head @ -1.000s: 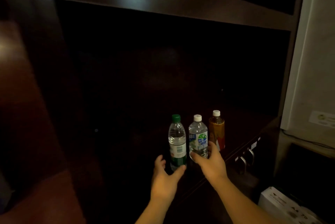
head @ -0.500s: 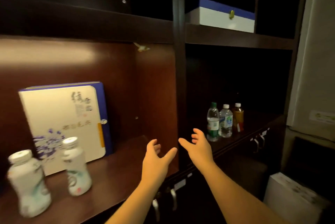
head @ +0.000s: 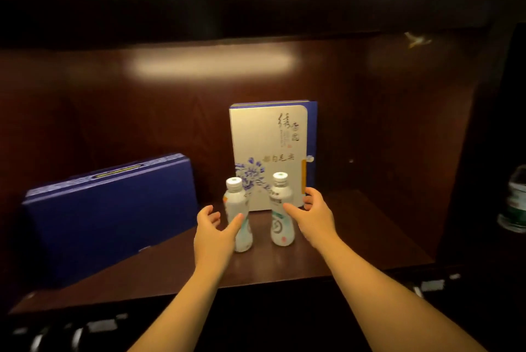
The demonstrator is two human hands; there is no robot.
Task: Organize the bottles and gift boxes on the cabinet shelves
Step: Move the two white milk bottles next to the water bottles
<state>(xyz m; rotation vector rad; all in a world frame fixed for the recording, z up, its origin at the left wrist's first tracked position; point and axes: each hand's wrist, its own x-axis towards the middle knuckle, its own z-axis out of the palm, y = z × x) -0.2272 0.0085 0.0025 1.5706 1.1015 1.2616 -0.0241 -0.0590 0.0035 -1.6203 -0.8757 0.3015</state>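
Observation:
Two white bottles stand upright on the dark wooden shelf [head: 355,240]. The left white bottle [head: 238,209] has my left hand [head: 213,233] spread around its lower left side, fingers apart, thumb near its body. The right white bottle [head: 281,209] has my right hand [head: 311,216] spread just to its right, thumb close to it. Neither hand has closed on a bottle. Behind them a white and blue gift box [head: 270,152] stands upright against the back panel. A dark blue gift box [head: 108,215] leans at the left.
A clear water bottle with a green label [head: 515,203] shows at the right edge in the neighbouring compartment, past a dark upright divider [head: 489,152]. Drawer handles [head: 76,334] sit below the shelf front. An upper shelf [head: 256,9] runs overhead.
My view has swung left from the compartment with three bottles to this one. Both hands moved from those bottles to either side of the two white bottles.

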